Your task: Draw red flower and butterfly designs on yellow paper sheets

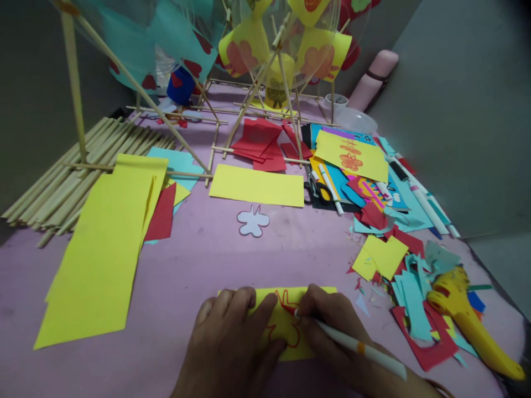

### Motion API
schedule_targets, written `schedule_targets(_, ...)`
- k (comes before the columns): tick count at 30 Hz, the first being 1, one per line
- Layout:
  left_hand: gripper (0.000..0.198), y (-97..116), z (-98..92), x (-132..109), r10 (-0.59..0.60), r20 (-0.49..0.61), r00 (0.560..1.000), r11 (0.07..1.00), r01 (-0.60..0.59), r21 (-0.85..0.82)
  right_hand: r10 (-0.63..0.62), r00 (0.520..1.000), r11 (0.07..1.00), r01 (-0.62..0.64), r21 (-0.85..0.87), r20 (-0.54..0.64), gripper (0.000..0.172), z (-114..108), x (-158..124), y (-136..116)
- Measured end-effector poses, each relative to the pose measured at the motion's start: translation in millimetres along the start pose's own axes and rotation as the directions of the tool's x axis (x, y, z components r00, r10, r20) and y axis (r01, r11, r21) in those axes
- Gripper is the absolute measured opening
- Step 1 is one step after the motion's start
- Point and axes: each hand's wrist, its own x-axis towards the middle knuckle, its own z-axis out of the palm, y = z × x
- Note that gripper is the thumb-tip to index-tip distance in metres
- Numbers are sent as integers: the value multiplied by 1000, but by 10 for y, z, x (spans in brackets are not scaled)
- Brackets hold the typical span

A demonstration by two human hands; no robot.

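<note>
My right hand (332, 326) is closed around a white felt-tip marker (360, 347). Its red tip touches a yellow paper strip (265, 294) in front of me, beside a red butterfly outline (295, 336). My left hand (232, 337) lies on the left part of the strip with its fingers stretched out, thumb and index finger apart, covering part of the outline. Just beyond, a white butterfly cutout (253, 222) lies flat on the table. Another yellow strip (257, 185) rests farther back.
Yellow sheets (103, 254) and a stack of wooden sticks (83, 171) occupy the left. On the right are paper scraps (410, 293), a yellow glue gun (468, 320), scissors (317, 190) and several markers (427, 204). Stick frames (253, 99) stand at the back near a pink bottle (371, 80).
</note>
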Motion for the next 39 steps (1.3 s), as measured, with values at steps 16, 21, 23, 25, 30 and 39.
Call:
schedule_targets(16,39,-14,30,3,21,-39,999,999,-20,33,28,999,999,-27,45,-33,8,74,9,118)
schedule_targets(21,37,-18,27,6,16,-26,1000,1000,-16,23,4,999,1000,-3,15,-53,7,99,11,119)
schedule_targets(23,37,-32,32,10,33,-34,999,999,-32,27,4,999,1000,-3,20,-51,7,104,13,119)
schedule_targets(25,38,-39,34,15,39,-38,999,999,-38,30,8,999,1000,-7,20,-41,7,104,21,117)
schedule_targets(30,36,-22,29,18,25,-31,999,999,-24,28,-18,999,1000,19,22,-33,8,95,41,107)
schedule_targets(39,37,-19,31,2,34,-43,998,999,-32,36,-25,999,1000,24,-5,-28,8,93,46,105)
